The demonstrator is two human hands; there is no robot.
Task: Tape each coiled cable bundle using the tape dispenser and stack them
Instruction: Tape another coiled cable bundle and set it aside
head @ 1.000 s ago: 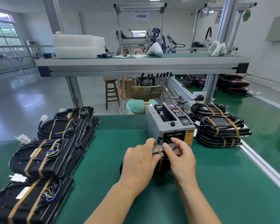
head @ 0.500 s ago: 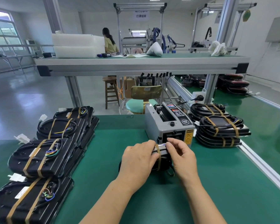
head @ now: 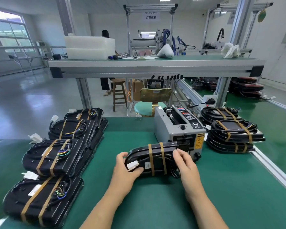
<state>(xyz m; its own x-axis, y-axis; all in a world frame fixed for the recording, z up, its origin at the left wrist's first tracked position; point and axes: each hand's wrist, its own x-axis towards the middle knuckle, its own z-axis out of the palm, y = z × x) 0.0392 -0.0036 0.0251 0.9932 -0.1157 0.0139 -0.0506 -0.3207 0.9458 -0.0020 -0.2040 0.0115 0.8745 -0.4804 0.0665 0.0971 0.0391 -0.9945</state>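
Both my bare forearms reach forward from below and angle in toward each other. My left hand (head: 126, 169) curls round the left end of the cable bundle (head: 156, 156), with the thumb across its near face and the fingers hooked over the far edge. My right hand (head: 186, 164) grips the right end, knuckles up, fingertips bent onto its top.

My right hand (head: 186, 164) covers the right end of the cable bundle (head: 155, 153), which blocks part of the tape dispenser (head: 165, 128) front; I cannot read its panel print.
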